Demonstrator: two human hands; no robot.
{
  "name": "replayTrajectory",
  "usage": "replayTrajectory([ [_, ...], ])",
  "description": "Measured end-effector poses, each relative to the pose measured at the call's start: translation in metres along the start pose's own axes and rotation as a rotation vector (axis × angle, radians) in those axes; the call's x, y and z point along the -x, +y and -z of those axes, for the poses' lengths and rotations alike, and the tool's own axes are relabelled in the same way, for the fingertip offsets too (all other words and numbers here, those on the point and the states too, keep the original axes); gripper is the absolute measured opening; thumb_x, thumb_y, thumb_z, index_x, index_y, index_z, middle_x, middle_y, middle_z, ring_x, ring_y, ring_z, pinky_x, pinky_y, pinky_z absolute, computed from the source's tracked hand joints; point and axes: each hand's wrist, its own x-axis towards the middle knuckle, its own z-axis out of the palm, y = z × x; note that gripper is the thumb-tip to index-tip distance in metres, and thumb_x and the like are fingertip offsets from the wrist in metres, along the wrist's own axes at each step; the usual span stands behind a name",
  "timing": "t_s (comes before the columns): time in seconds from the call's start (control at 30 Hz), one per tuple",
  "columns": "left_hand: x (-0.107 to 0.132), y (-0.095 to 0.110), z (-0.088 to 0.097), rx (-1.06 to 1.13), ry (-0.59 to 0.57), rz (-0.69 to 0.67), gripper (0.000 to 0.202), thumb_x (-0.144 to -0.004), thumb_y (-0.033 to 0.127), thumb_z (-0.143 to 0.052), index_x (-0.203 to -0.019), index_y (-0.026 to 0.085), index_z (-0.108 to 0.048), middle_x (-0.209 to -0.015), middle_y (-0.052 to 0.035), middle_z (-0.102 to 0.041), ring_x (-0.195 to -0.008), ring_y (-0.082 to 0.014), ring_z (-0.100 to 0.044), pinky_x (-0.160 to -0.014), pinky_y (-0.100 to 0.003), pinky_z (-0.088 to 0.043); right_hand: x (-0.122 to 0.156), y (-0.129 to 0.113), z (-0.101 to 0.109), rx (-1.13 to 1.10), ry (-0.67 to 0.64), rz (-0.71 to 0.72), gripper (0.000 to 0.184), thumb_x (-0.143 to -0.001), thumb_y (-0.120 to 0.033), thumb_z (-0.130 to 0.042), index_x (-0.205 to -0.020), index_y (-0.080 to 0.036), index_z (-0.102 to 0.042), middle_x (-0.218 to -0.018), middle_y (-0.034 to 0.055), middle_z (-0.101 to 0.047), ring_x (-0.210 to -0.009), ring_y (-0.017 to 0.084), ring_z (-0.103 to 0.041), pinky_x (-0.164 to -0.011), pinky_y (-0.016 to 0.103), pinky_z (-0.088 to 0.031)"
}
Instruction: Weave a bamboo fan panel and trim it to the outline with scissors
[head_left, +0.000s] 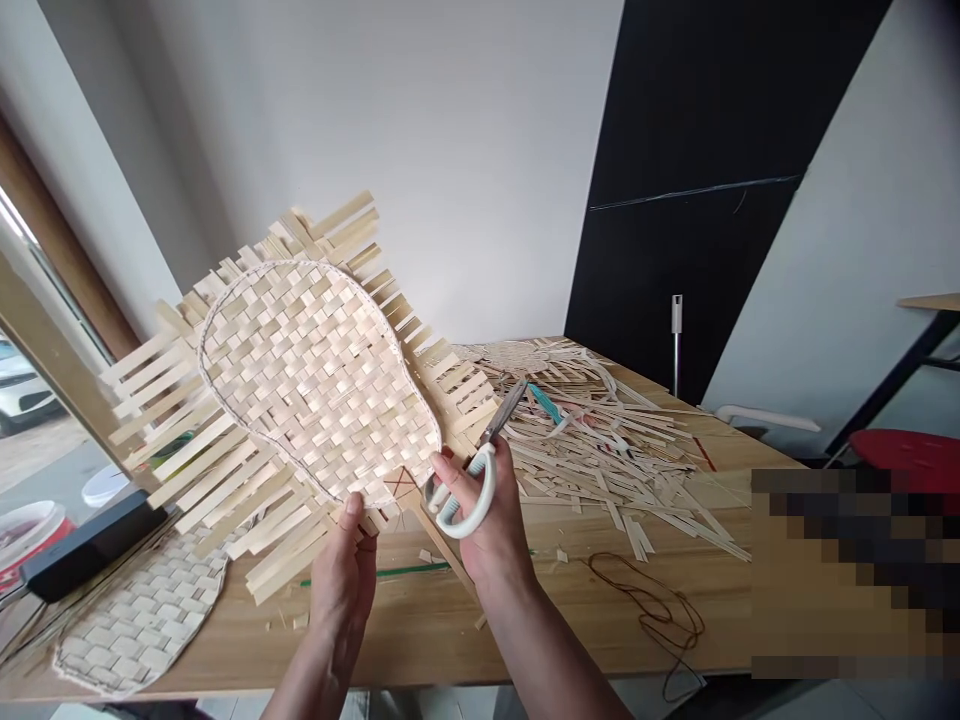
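Note:
A woven fan of pale flat strips (315, 370) is held up tilted above the table, its oval outlined by a stitched cord and loose strip ends sticking out all round. My left hand (345, 570) grips its lower edge, thumb on the front. White-handled scissors (469, 495) hang in my right hand (491, 530), blades pointing up and right beside the strips. The right thumb also rests near the fan's lower right edge. A brown thread cross (403, 482) marks the base, where a thin wooden handle (446, 550) extends down behind my right hand.
Cut strips (600, 450) lie heaped on the wooden table (570, 620) at the right, with a teal-handled tool (545, 403) among them. A trimmed woven piece (142, 620) lies front left near a dark box (90, 545). Brown cord (652, 610) lies loosely coiled at front right.

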Motion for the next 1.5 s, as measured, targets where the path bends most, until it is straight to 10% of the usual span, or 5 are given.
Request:
replayTrajectory([
  [0.4, 0.003, -0.001, 0.001, 0.022, 0.027, 0.007, 0.019, -0.08, 0.002, -0.054, -0.087, 0.017, -0.064, -0.083, -0.0001, -0.068, -0.08, -0.0105, -0.064, -0.079, -0.02, -0.053, -0.004, 0.008, -0.003, 0.033, 0.046, 0.021, 0.046, -0.06, -0.028, -0.073, -0.094, -0.024, -0.043, -0.074, -0.0063, -0.055, -0.06, 0.008, -0.054, -0.053, 0.019, -0.044],
  [0.67, -0.011, 0.005, 0.001, 0.043, 0.088, -0.047, 0.017, -0.079, 0.003, -0.057, -0.088, 0.015, -0.064, -0.085, -0.0025, -0.069, -0.083, -0.0105, -0.065, -0.078, -0.017, -0.053, -0.002, -0.008, 0.048, 0.298, 0.07, 0.045, 0.054, -0.068, -0.048, -0.067, -0.113, -0.027, -0.046, -0.074, -0.0053, -0.05, -0.058, 0.011, -0.05, -0.055, 0.025, -0.047],
  [0.93, -0.017, 0.007, 0.004, 0.043, 0.045, -0.078, 0.018, -0.079, 0.008, -0.06, -0.095, 0.016, -0.065, -0.086, -0.0035, -0.07, -0.086, -0.012, -0.065, -0.084, -0.02, -0.052, 0.045, -0.025, 0.044, 0.582, -0.43, -0.119, 0.045, -0.081, -0.057, -0.048, -0.106, -0.02, -0.055, -0.058, -0.0053, -0.039, -0.051, 0.011, -0.038, -0.049, 0.024, -0.034],
  [1.27, -0.014, 0.009, 0.006, 0.053, -0.024, -0.123, 0.029, -0.081, 0.006, -0.055, -0.105, 0.02, -0.064, -0.099, -0.0028, -0.069, -0.094, -0.0136, -0.064, -0.084, -0.021, -0.052, 0.045, -0.02, 0.026, 0.497, -0.305, -0.273, 0.04, -0.076, -0.048, -0.054, -0.102, -0.018, -0.058, -0.051, -0.0076, -0.04, -0.039, 0.008, -0.037, -0.042, 0.021, -0.032],
  [1.5, -0.014, 0.008, 0.006, 0.03, -0.043, -0.133, 0.028, -0.082, 0.008, -0.055, -0.104, 0.021, -0.063, -0.095, -0.0016, -0.069, -0.091, -0.0132, -0.065, -0.085, -0.022, -0.051, 0.04, -0.015, 0.031, 0.586, -0.48, -0.129, 0.03, -0.083, -0.049, -0.046, -0.093, -0.022, -0.055, -0.055, -0.0069, -0.033, -0.049, 0.01, -0.033, -0.048, 0.021, -0.034],
])
